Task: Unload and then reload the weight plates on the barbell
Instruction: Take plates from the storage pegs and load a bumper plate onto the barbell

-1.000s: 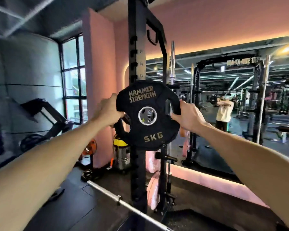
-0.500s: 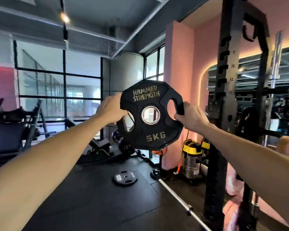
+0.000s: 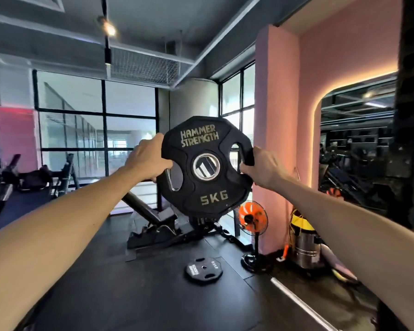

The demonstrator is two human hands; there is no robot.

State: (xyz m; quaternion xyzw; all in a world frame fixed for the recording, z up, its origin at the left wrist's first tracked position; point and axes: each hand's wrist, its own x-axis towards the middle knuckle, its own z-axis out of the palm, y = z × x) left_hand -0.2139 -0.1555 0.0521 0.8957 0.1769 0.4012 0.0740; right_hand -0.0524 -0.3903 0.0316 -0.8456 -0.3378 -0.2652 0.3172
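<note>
Both hands clamp one black 5 kg Hammer Strength weight plate (image 3: 204, 167), held upright at arm's length with its lettered face toward the camera. The left hand (image 3: 146, 161) grips the rim beside the left handle cut-out, fingers wrapped behind the plate; the right hand (image 3: 263, 167) grips the bar of rim outside the right cut-out, fingers curled through the opening. Gripping at opposite edges keeps the plate level and its steel-ringed centre bore unobstructed, which suits carrying it or lining it up on a sleeve. Well below the grip and slightly to its right, a second weight plate (image 3: 203, 269) lies flat on the dark rubber floor (image 3: 120, 290), apparently set down as part of unloading. A steel barbell shaft (image 3: 296, 299) runs along the floor below and to the right of the right hand; its sleeve end is not visible. An orange fan (image 3: 252, 218) stands just below the held plate. Judgement: the plate is off the bar, in transit.
</note>
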